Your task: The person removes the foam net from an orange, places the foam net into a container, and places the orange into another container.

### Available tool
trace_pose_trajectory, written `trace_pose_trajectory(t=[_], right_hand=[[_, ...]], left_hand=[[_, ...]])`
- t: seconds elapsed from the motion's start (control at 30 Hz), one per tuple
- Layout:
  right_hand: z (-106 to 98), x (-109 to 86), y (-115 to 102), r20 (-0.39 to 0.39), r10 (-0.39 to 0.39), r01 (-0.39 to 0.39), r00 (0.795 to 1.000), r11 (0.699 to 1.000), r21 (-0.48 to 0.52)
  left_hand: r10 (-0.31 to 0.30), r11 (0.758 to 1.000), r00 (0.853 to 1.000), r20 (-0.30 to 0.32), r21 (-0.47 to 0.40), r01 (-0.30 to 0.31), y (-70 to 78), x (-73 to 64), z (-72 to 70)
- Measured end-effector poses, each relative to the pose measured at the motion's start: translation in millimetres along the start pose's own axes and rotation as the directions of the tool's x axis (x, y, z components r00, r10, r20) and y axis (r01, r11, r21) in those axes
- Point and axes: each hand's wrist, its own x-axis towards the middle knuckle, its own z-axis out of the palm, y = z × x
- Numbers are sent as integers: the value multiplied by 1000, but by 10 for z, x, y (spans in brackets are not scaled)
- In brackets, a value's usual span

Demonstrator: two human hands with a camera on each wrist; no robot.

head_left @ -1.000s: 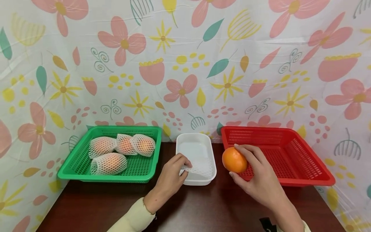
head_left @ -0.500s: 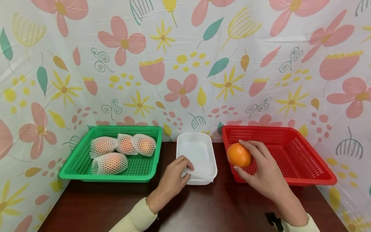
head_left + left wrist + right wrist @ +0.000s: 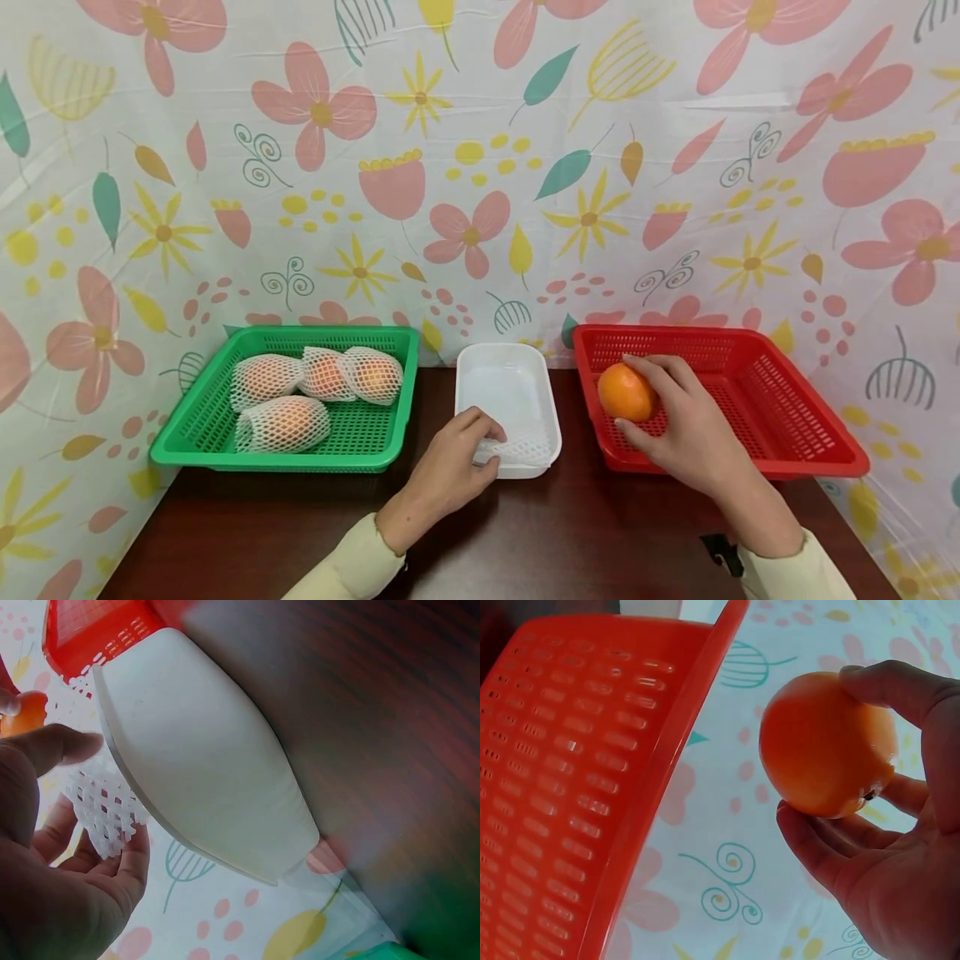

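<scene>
My right hand (image 3: 693, 429) holds a smooth, glossy orange (image 3: 627, 392) between thumb and fingers, over the left side of the red basket (image 3: 806, 408). In the right wrist view the orange (image 3: 821, 746) shows above the basket's rim level, thumb on one side and fingertips on the other. My left hand (image 3: 453, 458) is at the near left rim of the white tray (image 3: 468, 358), thumb and fingers parted. A white foam net sleeve (image 3: 528, 450) lies at the tray's near end. The left wrist view shows the net (image 3: 109, 810) against the fingers, with the thumb apart from them.
On the left stands a green basket (image 3: 360, 458) with several fruits in white foam nets (image 3: 288, 423). All three containers stand on a dark wooden table (image 3: 517, 542). A flower-patterned cloth (image 3: 480, 167) hangs close behind them.
The right hand has carried the orange rightward, from the red basket's left edge to over its inside. The left hand's fingers have parted, and the foam net has sunk into the tray.
</scene>
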Motion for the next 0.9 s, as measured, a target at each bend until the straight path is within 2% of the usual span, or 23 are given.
trace_pose_trajectory(t=[0.17,0.33,0.63,0.9], right_hand=[[18,9,71,54,28,-28,998,1000,2],[37,12,131,98,51,-51,994,999,-5],[61,62,217,211,136,-134,968,991,-22],[104,93,298,303,181,-174,936,983,-48]], left_hand=[[44,999,999,5,24,-44,-12,11,-3],[86,995,996,-28,48,-85,-24,27,14],[59,995,994,-97,91,-50,-5,56,44],[57,994,997,-43,92,-53,35,72,88]])
